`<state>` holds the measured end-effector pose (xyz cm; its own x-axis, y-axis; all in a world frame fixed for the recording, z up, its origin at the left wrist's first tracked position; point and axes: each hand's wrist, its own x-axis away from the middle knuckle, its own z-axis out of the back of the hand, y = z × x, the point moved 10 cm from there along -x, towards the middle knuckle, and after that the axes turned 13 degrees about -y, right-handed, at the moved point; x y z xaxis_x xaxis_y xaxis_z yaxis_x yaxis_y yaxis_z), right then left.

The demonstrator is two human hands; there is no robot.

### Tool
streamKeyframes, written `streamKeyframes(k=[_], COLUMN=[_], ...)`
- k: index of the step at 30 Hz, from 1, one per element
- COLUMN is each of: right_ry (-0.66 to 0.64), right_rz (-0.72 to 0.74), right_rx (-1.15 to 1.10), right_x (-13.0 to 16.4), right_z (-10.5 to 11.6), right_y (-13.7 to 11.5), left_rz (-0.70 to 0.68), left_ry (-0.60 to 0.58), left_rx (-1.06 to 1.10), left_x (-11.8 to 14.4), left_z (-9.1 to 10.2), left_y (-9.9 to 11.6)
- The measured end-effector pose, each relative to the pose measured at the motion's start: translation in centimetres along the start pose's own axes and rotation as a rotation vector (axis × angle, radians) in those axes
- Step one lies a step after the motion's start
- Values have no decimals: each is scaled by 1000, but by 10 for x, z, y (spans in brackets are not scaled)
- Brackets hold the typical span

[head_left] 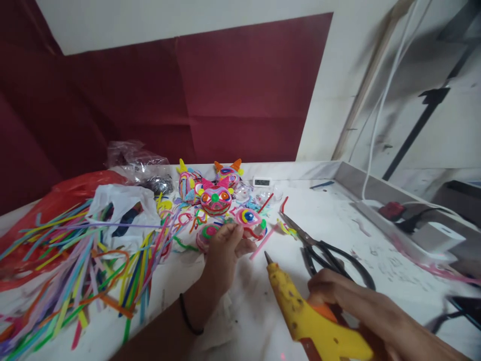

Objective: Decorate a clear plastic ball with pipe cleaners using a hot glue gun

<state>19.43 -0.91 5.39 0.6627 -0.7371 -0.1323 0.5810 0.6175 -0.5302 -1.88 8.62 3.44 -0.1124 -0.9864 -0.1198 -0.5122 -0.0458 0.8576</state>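
My left hand (225, 245), with a black band at the wrist, pinches a pipe-cleaner face piece (248, 218) with a yellow-and-blue eye, a green nose and a red mouth. In my right hand (349, 301) is a yellow hot glue gun (296, 306) with an orange trigger. Its dark nozzle points up and left, apart from the face piece. A pink pipe cleaner (263, 243) lies on the table between the two hands. Black-handled scissors (319, 245) rest just beyond my right hand. Beside my left hand sits a pink-and-green coiled piece (206, 235), partly hidden.
Finished pipe-cleaner animal heads (215, 197) stand at the back. Loose pipe cleaners (86, 265) spread over the left side, by a red plastic bag (75, 185). A small white display (262, 182) stands behind. At right, a cable tray (376, 195) holds a white charger (438, 238).
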Motion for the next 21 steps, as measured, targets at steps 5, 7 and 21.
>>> streamKeyframes(k=[5,7,21], right_ry=[59,67,67], right_rz=[52,47,83], right_rx=[-147,-207,-314], right_x=[-6,-10,-20], right_z=[4,6,17], right_y=[-1,-5,-17], left_rz=[-11,-13,45], left_ry=[-29,-44,-124], left_rx=[-50,-54,-28], left_x=[3,4,5], left_z=[-8,-10,-16], left_y=[3,3,-10])
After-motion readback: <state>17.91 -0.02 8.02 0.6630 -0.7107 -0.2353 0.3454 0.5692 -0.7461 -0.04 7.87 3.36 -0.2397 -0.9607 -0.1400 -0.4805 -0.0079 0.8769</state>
